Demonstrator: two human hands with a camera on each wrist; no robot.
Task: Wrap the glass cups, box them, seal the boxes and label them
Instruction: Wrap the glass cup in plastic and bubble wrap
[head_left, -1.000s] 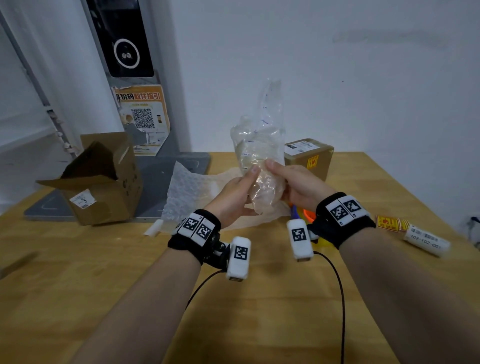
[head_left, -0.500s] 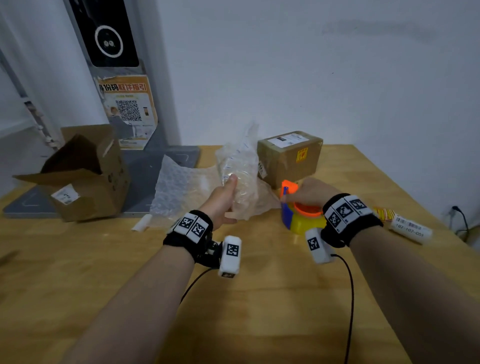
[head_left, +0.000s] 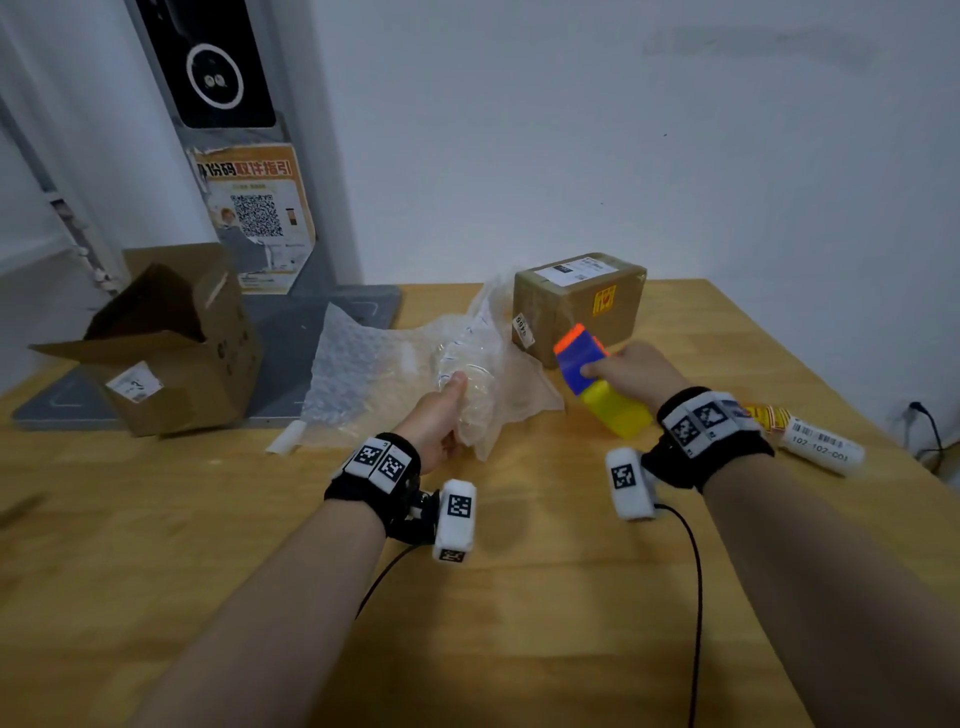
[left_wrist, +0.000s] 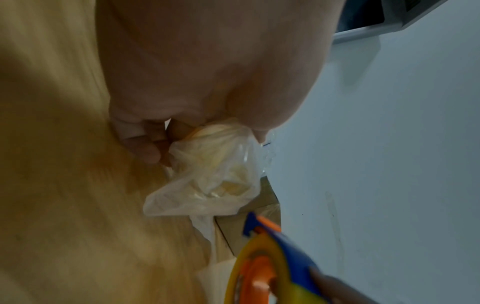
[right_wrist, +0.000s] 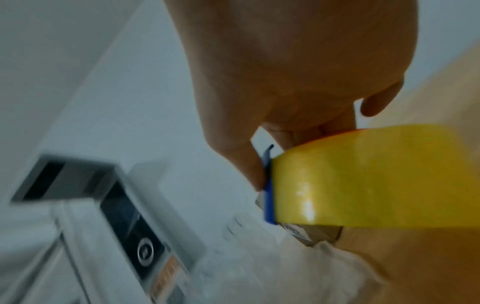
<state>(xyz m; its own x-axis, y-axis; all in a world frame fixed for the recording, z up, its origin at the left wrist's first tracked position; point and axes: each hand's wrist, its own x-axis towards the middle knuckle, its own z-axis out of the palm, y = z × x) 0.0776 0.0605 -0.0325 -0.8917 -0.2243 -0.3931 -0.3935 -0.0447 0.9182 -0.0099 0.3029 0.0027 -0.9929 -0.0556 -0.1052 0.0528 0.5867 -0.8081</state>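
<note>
**Wrapped cup in left hand, tape dispenser lifted in right**

Left hand (head_left: 435, 421): fingers curled round a clear glass cup bundled in crinkled transparent bubble wrap (head_left: 470, 384), thumb laid along its top side. The bundle lies tilted, its far end towards the back wall, just over the wooden worktop (head_left: 218, 561). Left wrist view shows loose wrap (left_wrist: 213, 176) bunched and spilling out below the fingers (left_wrist: 141, 144).

Right hand (head_left: 631, 371): gripping a tape dispenser with blue body, orange end and a roll of yellow tape (head_left: 597, 382), held clear of the worktop, orange end pointing up and towards the bundle. Right wrist view: thumb pressed against the blue edge, fingers curled behind the yellow roll (right_wrist: 376, 176).

Behind the dispenser, near the wall: a sealed brown cardboard box with a white label on top and a yellow sticker on its front (head_left: 579, 304). It is taped shut.

Left side of worktop: an open brown cardboard box lying on its side, flaps splayed (head_left: 166, 343), partly on a grey base plate (head_left: 291, 358). Between it and the bundle, a flat sheet of bubble wrap (head_left: 353, 374), with a small white roll (head_left: 284, 444) at its near corner.

Right edge: a white cylinder printed with a barcode (head_left: 821, 447), well apart from the boxes.

Black wrist straps carry square-patterned markers on both arms.
</note>
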